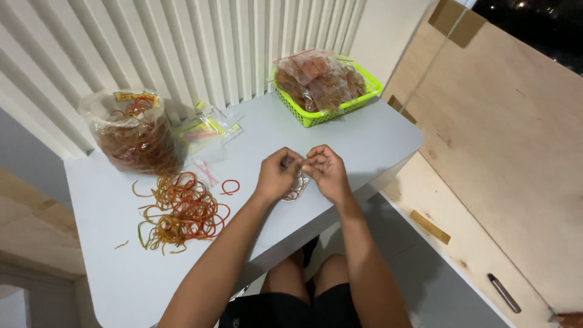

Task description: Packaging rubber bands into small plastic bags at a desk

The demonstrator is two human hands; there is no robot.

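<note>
My left hand (pixel 278 174) and my right hand (pixel 327 171) meet over the front of the white table (pixel 364 143), both pinching the top of a small clear plastic bag (pixel 297 188) that hangs between them with rubber bands inside. A loose pile of red, orange and yellow rubber bands (pixel 182 209) lies on the table to the left of my left hand. A single red band (pixel 229 186) rests apart beside the pile.
A large clear bag of rubber bands (pixel 133 133) stands at the back left. Empty small zip bags (pixel 206 133) lie beside it. A green basket (pixel 364 97) of filled bags sits at the back right. Plywood panels (pixel 504 152) stand to the right.
</note>
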